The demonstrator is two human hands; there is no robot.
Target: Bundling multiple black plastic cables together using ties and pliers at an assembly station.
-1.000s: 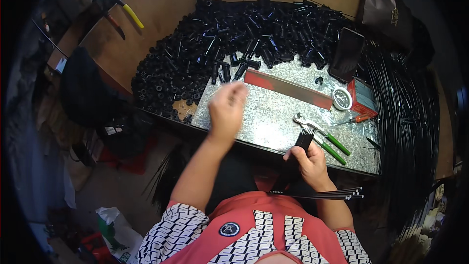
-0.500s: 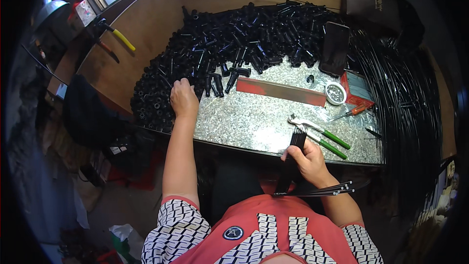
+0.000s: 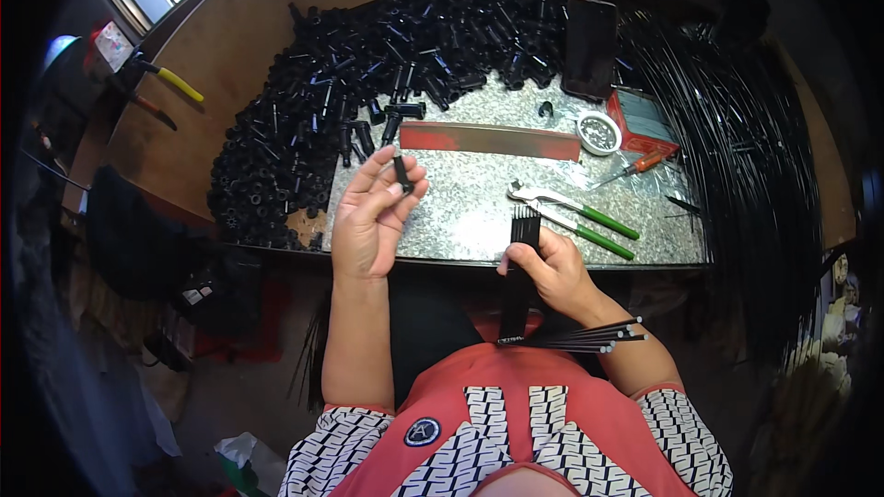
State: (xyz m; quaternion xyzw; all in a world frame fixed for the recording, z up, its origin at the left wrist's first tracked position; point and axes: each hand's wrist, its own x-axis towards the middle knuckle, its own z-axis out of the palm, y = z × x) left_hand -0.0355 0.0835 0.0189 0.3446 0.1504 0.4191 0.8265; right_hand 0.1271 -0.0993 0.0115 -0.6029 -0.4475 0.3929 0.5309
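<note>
My left hand (image 3: 364, 216) is raised over the near left of the speckled tabletop (image 3: 442, 207). Its thumb and fingers pinch a short black plastic sleeve (image 3: 402, 171), held nearly upright. At the near edge, my right hand (image 3: 557, 276) is closed around a flat bundle of thin black rods (image 3: 518, 294), its prongs pointing up. From the bundle's lower end, more rods with pale tips (image 3: 589, 340) stick out to the right across my forearm. Just beyond the right hand lie nippers with green handles (image 3: 599, 226), jaws toward the left.
A heap of black plastic sleeves (image 3: 433, 32) covers the back and left. A red-edged metal strip (image 3: 488, 141), white bowl of small bits (image 3: 583, 136), red box (image 3: 654, 135), orange screwdriver (image 3: 645, 163) and phone (image 3: 589, 51) lie mid-table. Long black rods (image 3: 737, 129) hang over the right side.
My left hand has left the heap and come right and toward me, with a black sleeve between its fingers. My right hand keeps its hold on the rod bundle. The whole view has shifted.
</note>
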